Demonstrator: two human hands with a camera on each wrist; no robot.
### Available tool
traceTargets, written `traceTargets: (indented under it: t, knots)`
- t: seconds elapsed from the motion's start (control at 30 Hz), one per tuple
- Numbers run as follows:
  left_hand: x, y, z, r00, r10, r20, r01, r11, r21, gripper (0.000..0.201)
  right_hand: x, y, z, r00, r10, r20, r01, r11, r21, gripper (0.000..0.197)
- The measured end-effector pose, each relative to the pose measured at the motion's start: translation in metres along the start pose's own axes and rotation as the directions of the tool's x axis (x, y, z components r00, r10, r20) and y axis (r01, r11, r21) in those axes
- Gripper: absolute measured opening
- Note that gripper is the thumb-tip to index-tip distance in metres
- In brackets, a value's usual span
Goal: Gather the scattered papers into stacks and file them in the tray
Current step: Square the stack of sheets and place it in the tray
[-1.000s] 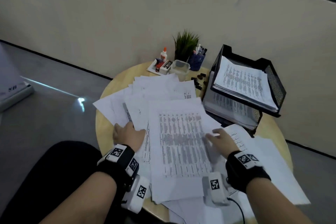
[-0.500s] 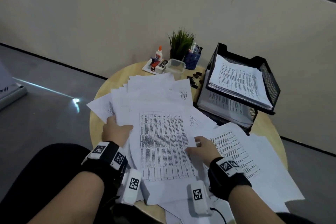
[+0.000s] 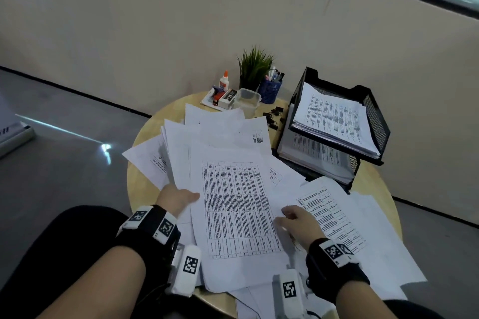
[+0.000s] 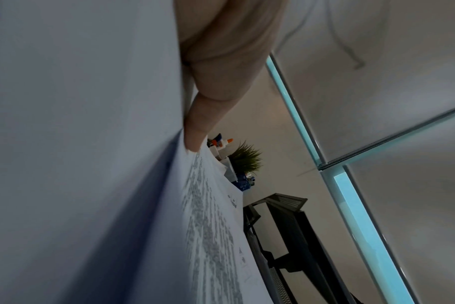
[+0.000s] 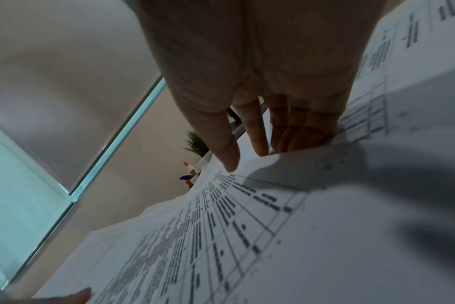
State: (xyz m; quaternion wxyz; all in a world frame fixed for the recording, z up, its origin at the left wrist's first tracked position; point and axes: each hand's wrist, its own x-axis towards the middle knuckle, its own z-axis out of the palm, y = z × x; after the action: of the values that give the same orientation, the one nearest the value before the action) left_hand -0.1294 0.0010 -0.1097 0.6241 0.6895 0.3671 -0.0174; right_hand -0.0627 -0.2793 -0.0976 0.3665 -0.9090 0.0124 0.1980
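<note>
Papers (image 3: 228,142): loose sheets fan over most of the round tabletop (image 3: 145,137), overlapping at odd angles; more lie at the near right edge, some overhanging it.
Top sheet (image 3: 237,212): a printed table, face up, lying on the near middle of the pile between the two hands.
Left hand (image 3: 176,198): grips the left edge of the gathered sheets, thumb on top and fingers hidden under them, probably to lift and hold the bundle together.
Right hand (image 3: 298,223): fingers relaxed and spread, tips resting on the papers at the top sheet's right edge; it pinches nothing, and seems placed to slide or square the edge toward the left hand.
Tray (image 3: 373,111): black mesh, two tiers, at the far right of the tabletop; both tiers already hold stacks, the open side facing the pile so a bundle can slide in.
Clutter: plant (image 3: 255,65), glue bottle (image 3: 224,81), pen cup (image 3: 272,87) and binder clips (image 3: 274,114) sit at the far edge, clear of the gathering.
Stage: judged mid-gathering; this bundle is not yet squared or filed.
</note>
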Motion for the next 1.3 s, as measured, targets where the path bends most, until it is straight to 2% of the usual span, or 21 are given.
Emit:
traceTargets:
  t: [0.07, 0.13, 0.23, 0.33, 0.47, 0.57, 0.63, 0.67, 0.7, 0.77, 0.8, 0.87, 0.93, 1.0, 1.07, 1.17, 1.2, 1.23, 1.3]
  knots:
    - [0.0, 0.0, 0.002, 0.998, 0.047, -0.032, -0.048, 0.998, -0.035, 0.02, 0.002, 0.008, -0.002, 0.999, 0.036, -0.026, -0.035, 0.998, 0.061, 0.037]
    - [-0.003, 0.002, 0.005, 0.995, 0.103, -0.012, -0.103, 0.995, -0.002, 0.005, 0.002, 0.013, -0.005, 0.997, 0.058, -0.05, -0.052, 0.994, 0.1, 0.031]
    - [-0.006, 0.007, 0.007, 0.983, 0.174, -0.063, -0.172, 0.984, 0.035, 0.004, 0.002, 0.02, -0.009, 0.994, 0.089, -0.065, -0.079, 0.986, 0.145, 0.028]
    - [-0.01, 0.007, 0.008, 0.98, 0.178, -0.094, -0.167, 0.98, 0.109, 0.023, 0.004, 0.02, -0.011, 0.992, 0.104, -0.078, -0.089, 0.981, 0.175, 0.03]
    - [-0.012, 0.006, 0.008, 0.969, 0.203, -0.139, -0.177, 0.968, 0.178, 0.047, 0.005, 0.006, -0.011, 0.994, 0.093, -0.056, -0.075, 0.961, 0.266, 0.059]
    - [-0.014, 0.005, 0.007, 0.958, 0.189, -0.215, -0.169, 0.98, 0.106, 0.076, 0.013, -0.003, -0.007, 0.995, 0.097, -0.023, -0.084, 0.939, 0.334, 0.071]
    - [-0.014, 0.005, 0.008, 0.957, 0.172, -0.235, -0.165, 0.985, 0.049, 0.086, 0.02, -0.007, -0.003, 0.995, 0.101, -0.014, -0.09, 0.939, 0.33, 0.081]
    - [-0.013, 0.004, 0.009, 0.958, 0.158, -0.239, -0.151, 0.987, 0.045, 0.09, 0.026, -0.006, -0.003, 0.994, 0.11, -0.008, -0.1, 0.935, 0.34, 0.08]
    - [-0.011, 0.004, 0.01, 0.961, 0.137, -0.242, -0.122, 0.99, 0.077, 0.091, 0.029, -0.007, -0.004, 0.992, 0.125, 0.012, -0.122, 0.928, 0.352, 0.069]
    - [-0.011, 0.003, 0.012, 0.958, 0.103, -0.268, -0.026, 0.961, 0.277, 0.084, 0.026, -0.015, -0.006, 0.99, 0.139, 0.021, -0.138, 0.935, 0.326, 0.038]
    - [-0.011, 0.004, 0.013, 0.955, 0.093, -0.281, 0.02, 0.928, 0.373, 0.078, 0.023, -0.02, -0.007, 0.991, 0.129, 0.021, -0.13, 0.946, 0.296, 0.032]
    - [-0.013, 0.004, 0.014, 0.955, 0.057, -0.292, 0.079, 0.898, 0.433, 0.069, 0.018, -0.027, -0.006, 0.996, 0.074, 0.04, -0.081, 0.968, 0.238, 0.022]
    - [-0.014, 0.004, 0.015, 0.958, 0.039, -0.284, 0.088, 0.903, 0.421, 0.067, 0.01, -0.036, -0.002, 0.998, 0.02, 0.066, -0.033, 0.978, 0.204, 0.007]
    - [-0.012, 0.007, 0.015, 0.96, 0.059, -0.272, 0.05, 0.925, 0.377, 0.066, 0.009, -0.04, 0.003, 0.997, -0.007, 0.082, -0.009, 0.982, 0.19, 0.008]
    - [-0.012, 0.011, 0.016, 0.97, 0.061, -0.237, 0.001, 0.968, 0.25, 0.067, 0.007, -0.046, 0.007, 0.992, -0.027, 0.12, 0.006, 0.986, 0.169, 0.015]
    - [-0.014, 0.01, 0.021, 0.985, 0.046, -0.166, -0.022, 0.989, 0.145, 0.07, 0.022, -0.04, 0.016, 0.986, -0.015, 0.168, -0.014, 0.985, 0.173, 0.082]
    - [-0.014, 0.008, 0.022, 0.989, 0.047, -0.142, -0.029, 0.991, 0.128, 0.065, 0.029, -0.035, 0.02, 0.986, -0.017, 0.168, -0.009, 0.989, 0.15, 0.091]
    - [-0.012, 0.005, 0.024, 0.991, 0.054, -0.121, -0.042, 0.994, 0.101, 0.051, 0.032, -0.031, 0.023, 0.986, -0.014, 0.167, -0.007, 0.992, 0.123, 0.088]
    - [-0.011, 0.001, 0.024, 0.991, 0.086, -0.099, -0.082, 0.996, 0.046, 0.011, 0.018, -0.043, 0.02, 0.992, 0.01, 0.129, -0.026, 0.992, 0.127, 0.063]
